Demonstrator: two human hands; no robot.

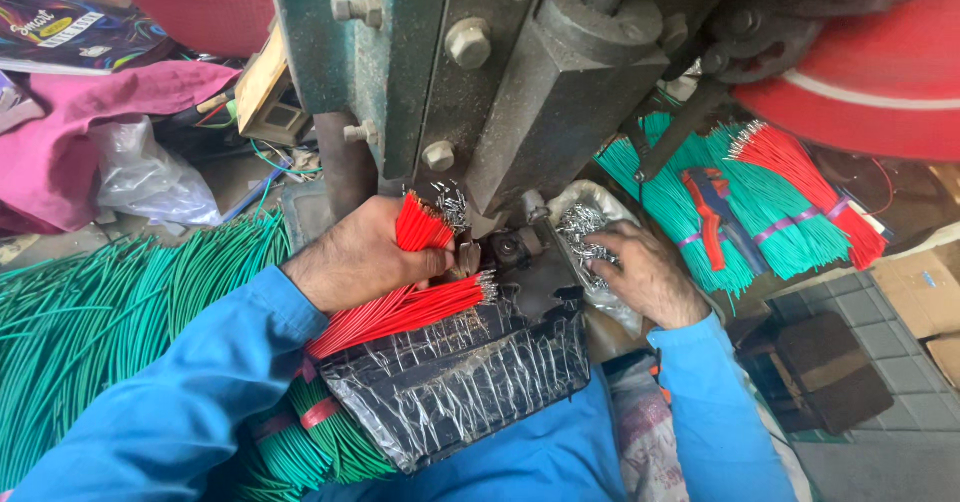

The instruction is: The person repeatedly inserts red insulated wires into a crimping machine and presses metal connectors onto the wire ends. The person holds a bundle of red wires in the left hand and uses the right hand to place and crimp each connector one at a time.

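Observation:
My left hand (pixel 358 258) grips a bundle of short red wires (pixel 405 307) with bare metal tips, held right under the grey-green press machine (pixel 500 72). The wire ends point toward the press die (pixel 505 247). My right hand (pixel 640 274) rests fingers-down in a plastic bag of small silver metal terminals (pixel 580 227), beside the die; whether it pinches a terminal is hidden. Both arms wear blue sleeves. A black plastic sheet (pixel 460 387) strewn with silver bits lies across my lap below the hands.
Heaps of green wires (pixel 110 312) lie at the left. Bundled green and red wires (pixel 770 197) with red-handled cutters (pixel 712 217) lie at the right. A red wheel (pixel 870 72) sits top right, pink cloth (pixel 60 132) and a clear bag (pixel 150 177) top left, cardboard (pixel 925 287) far right.

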